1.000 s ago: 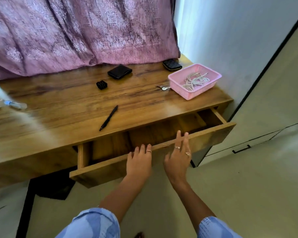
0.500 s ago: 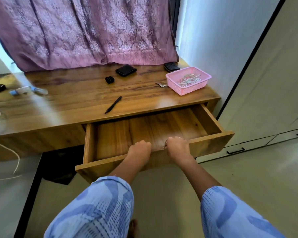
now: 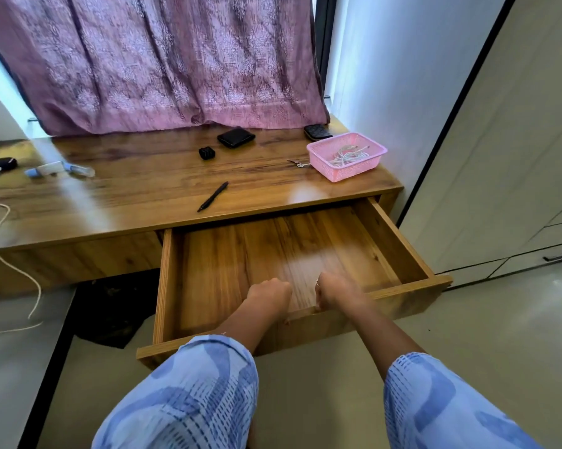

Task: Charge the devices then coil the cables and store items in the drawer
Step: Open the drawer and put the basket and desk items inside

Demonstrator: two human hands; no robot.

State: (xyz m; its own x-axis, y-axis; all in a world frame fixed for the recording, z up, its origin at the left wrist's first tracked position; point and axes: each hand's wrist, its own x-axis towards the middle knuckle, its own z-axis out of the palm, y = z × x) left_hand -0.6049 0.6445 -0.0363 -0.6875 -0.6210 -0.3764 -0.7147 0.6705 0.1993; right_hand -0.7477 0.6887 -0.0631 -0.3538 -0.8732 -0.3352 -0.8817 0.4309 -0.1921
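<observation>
both hands are curled over the front panel of the wooden drawer (image 3: 399,251), which stands pulled out from the desk (image 3: 143,192): the left hand (image 3: 268,294) and the right hand (image 3: 336,291) grip its top edge side by side. on the desk's right end a pink basket (image 3: 367,171) holds coiled white cables (image 3: 347,156). a black pen (image 3: 213,196), a black charger block (image 3: 206,153) and a black wallet (image 3: 236,137) lie apart. no writing is readable.
</observation>
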